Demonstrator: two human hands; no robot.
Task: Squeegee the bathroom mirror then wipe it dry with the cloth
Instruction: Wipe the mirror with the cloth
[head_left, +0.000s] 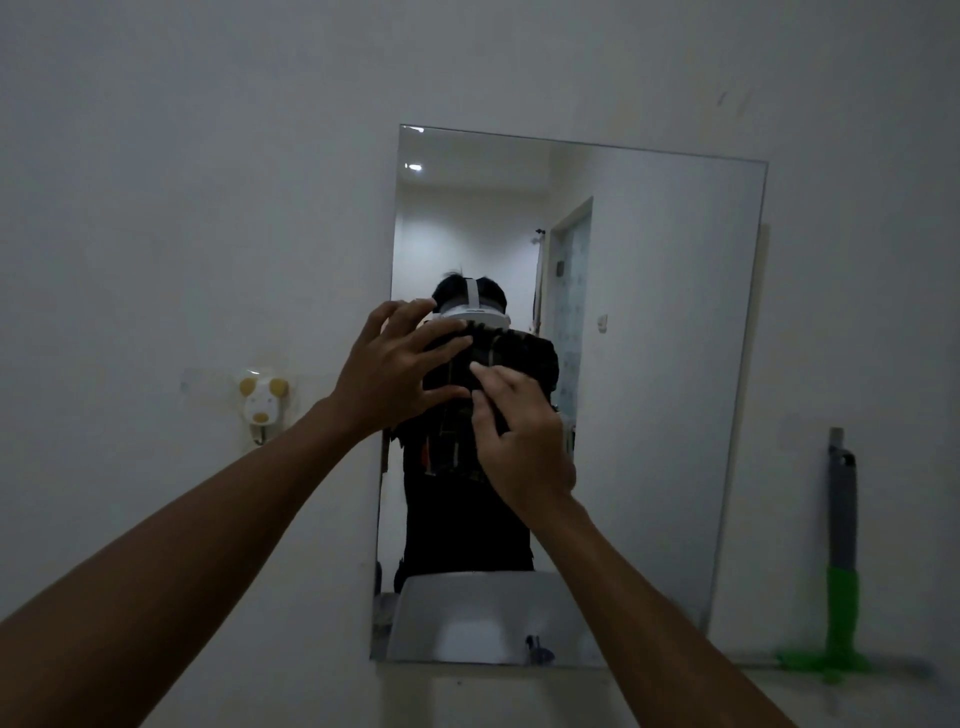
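A frameless rectangular mirror (649, 364) hangs on the pale wall. A dark striped cloth (457, 410) is held up in front of its middle left. My left hand (395, 374) rests on the cloth's left side with fingers spread. My right hand (519, 441) pinches the cloth's right part between thumb and fingers. A squeegee (841, 545) with a grey and green handle stands blade down against the wall, right of the mirror, touched by neither hand.
A small animal-shaped wall hook (261, 402) sits left of the mirror. A white sink shows in the reflection at the mirror's bottom, together with the person's dark torso. A narrow ledge (753, 662) runs under the squeegee.
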